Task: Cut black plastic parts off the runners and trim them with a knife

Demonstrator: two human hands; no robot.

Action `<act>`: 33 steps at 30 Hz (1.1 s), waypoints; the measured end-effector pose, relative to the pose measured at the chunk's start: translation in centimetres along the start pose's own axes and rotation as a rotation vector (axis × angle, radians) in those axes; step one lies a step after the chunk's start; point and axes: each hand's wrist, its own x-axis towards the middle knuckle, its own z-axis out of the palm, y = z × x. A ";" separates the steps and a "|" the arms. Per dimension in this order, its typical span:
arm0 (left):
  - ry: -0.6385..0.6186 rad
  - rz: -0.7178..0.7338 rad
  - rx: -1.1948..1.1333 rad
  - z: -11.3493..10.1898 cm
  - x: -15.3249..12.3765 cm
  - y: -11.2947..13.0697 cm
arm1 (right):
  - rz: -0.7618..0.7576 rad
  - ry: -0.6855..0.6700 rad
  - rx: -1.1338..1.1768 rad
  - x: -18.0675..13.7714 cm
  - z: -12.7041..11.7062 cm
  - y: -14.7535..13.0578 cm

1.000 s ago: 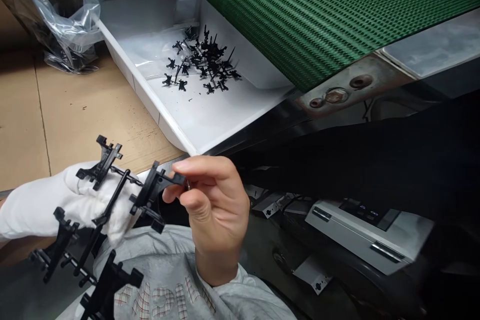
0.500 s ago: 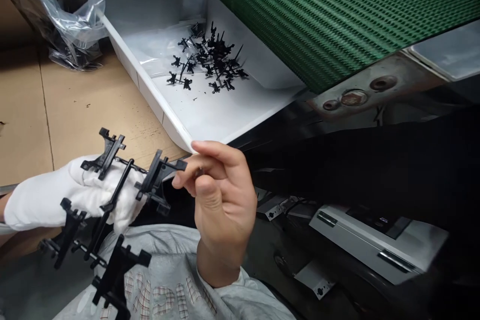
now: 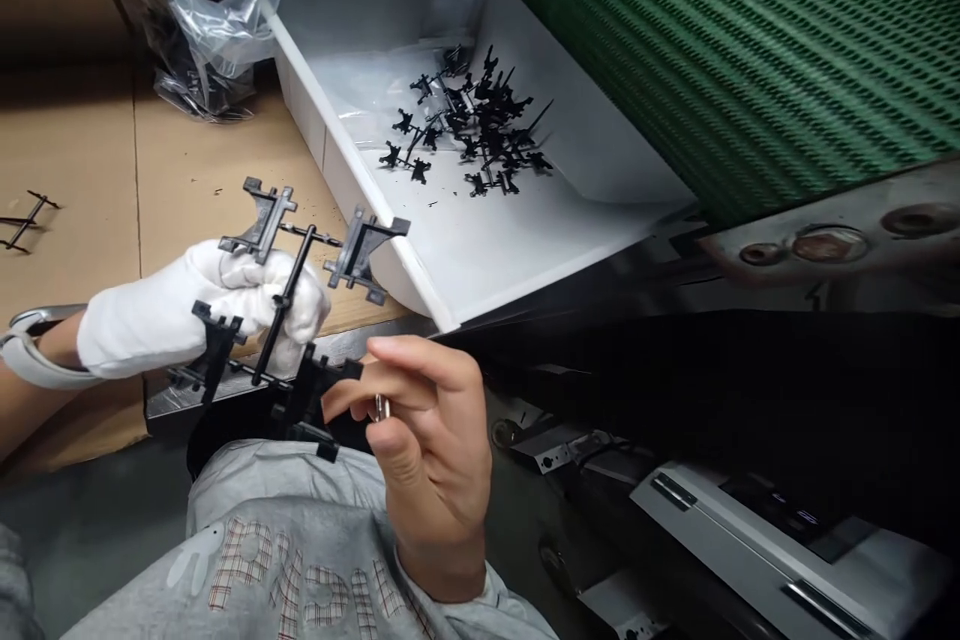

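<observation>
My left hand (image 3: 187, 310), in a white glove, is closed around the central stem of a black plastic sprue frame (image 3: 296, 280) that carries several bracket-shaped parts. My bare right hand (image 3: 420, 440) sits just right of the frame's lower corner. Its thumb and fingers pinch a small shiny metal piece (image 3: 381, 407), and the fingertips touch the lower right bracket (image 3: 319, 385). Both hands hover over my lap, near the edge of a cardboard-covered surface (image 3: 90, 160).
A white tray (image 3: 480, 240) behind the hands holds a pile of black plastic sprues (image 3: 480, 125). A green conveyor belt (image 3: 712, 40) slopes above it. A clear plastic bag (image 3: 210, 30) lies at the back left. A bare runner (image 3: 26, 217) rests on the cardboard. Grey machine parts (image 3: 750, 520) sit lower right.
The view has swung left. My left hand has turned and raised the sprue frame. My right hand has dropped from the upper right bracket to the lower right one.
</observation>
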 end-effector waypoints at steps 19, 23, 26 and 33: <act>-0.032 -0.041 -0.118 1.1 0.3 0.2 | 0.060 0.016 0.095 0.4 0.3 0.5; -0.075 -0.176 -0.127 0.9 0.3 0.9 | 0.092 0.024 0.155 0.8 0.4 0.7; -0.075 -0.223 -0.118 1.0 0.3 1.1 | 0.062 -0.021 0.167 1.3 0.3 1.1; -0.059 -0.011 -0.084 0.2 0.1 0.2 | 0.076 -0.006 0.162 1.4 0.0 1.2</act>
